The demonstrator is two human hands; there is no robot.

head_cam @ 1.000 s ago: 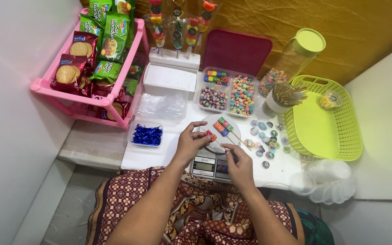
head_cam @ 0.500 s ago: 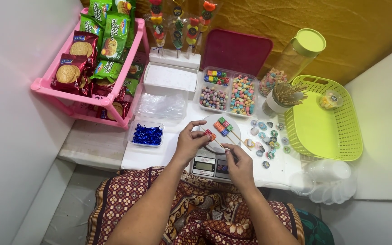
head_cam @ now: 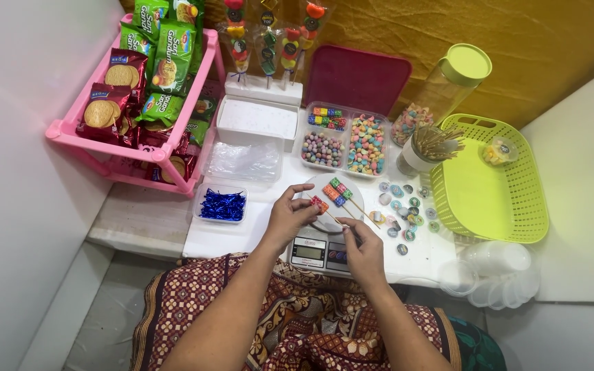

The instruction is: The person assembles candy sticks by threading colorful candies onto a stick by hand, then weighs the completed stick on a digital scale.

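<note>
My left hand (head_cam: 289, 216) pinches a small red candy (head_cam: 320, 203) at the tip of a thin wooden skewer (head_cam: 331, 218). My right hand (head_cam: 363, 249) grips the lower end of that skewer over a small digital scale (head_cam: 319, 253). On the scale's round white plate (head_cam: 346, 213) lies a second skewer threaded with orange, blue and green candies (head_cam: 337, 191).
A divided clear box of coloured candies (head_cam: 344, 141) sits behind the scale. Wrapped round sweets (head_cam: 401, 209) are scattered to its right, next to a lime basket (head_cam: 489, 184) and a cup of skewers (head_cam: 429, 145). At left stand a tub of blue wrappers (head_cam: 222, 205) and a pink snack rack (head_cam: 139, 96).
Both hands stay over the scale; the left fingers have shifted slightly on the red candy at the skewer tip.
</note>
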